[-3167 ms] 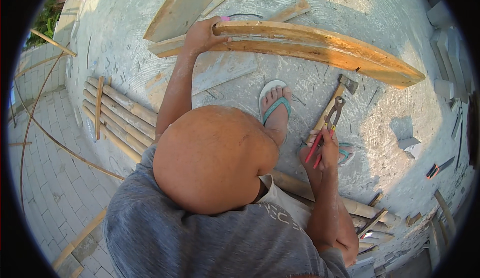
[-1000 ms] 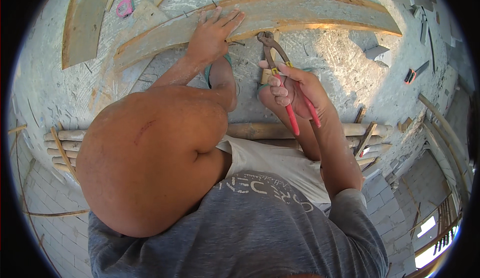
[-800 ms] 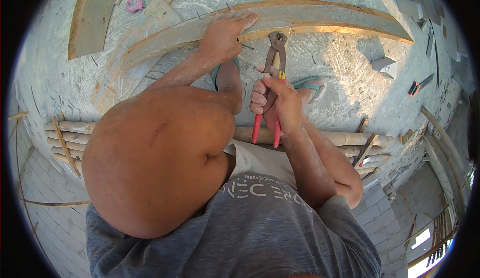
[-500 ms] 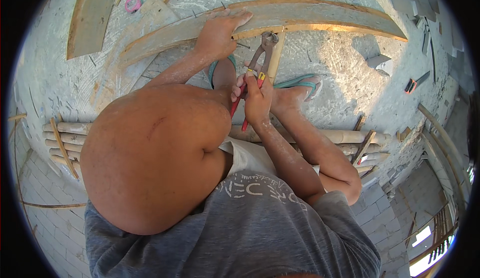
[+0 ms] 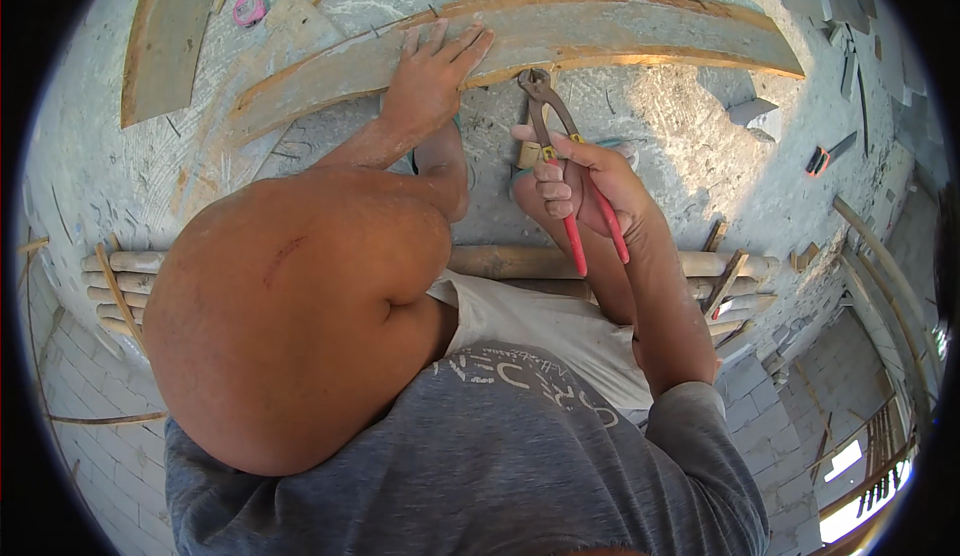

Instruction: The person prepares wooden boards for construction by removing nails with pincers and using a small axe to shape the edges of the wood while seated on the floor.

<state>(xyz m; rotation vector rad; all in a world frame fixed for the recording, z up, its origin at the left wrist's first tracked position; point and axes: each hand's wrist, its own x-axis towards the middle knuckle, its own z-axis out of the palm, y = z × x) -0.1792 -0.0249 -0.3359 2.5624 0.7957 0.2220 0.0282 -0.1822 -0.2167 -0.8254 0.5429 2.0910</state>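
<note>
A long wooden plank (image 5: pixel 640 31) lies across the rough concrete floor in front of me. My left hand (image 5: pixel 428 81) rests flat on its left part with fingers spread, holding nothing. Thin nails (image 5: pixel 433 12) stick up at the plank's far edge close to those fingers. In my right hand (image 5: pixel 600 191) is a pair of end-cutting pincers (image 5: pixel 537 86) with red-and-yellow grips. Their handles are spread apart, and the head sits at the plank's near edge. Whether the jaws hold a nail is too small to tell.
Another plank (image 5: pixel 165 46) and a pink tape measure (image 5: pixel 249 6) lie at the far left. To the right are a broken grey block (image 5: pixel 757 119) and a utility knife (image 5: pixel 820 161). Bamboo poles (image 5: pixel 500 262) run crosswise beneath me, with loose nails on the floor.
My right hand has swung to the right, and the pincers' handles have spread. The head stays near the plank's edge, now tilted. My left hand's fingers have fanned out on the wood.
</note>
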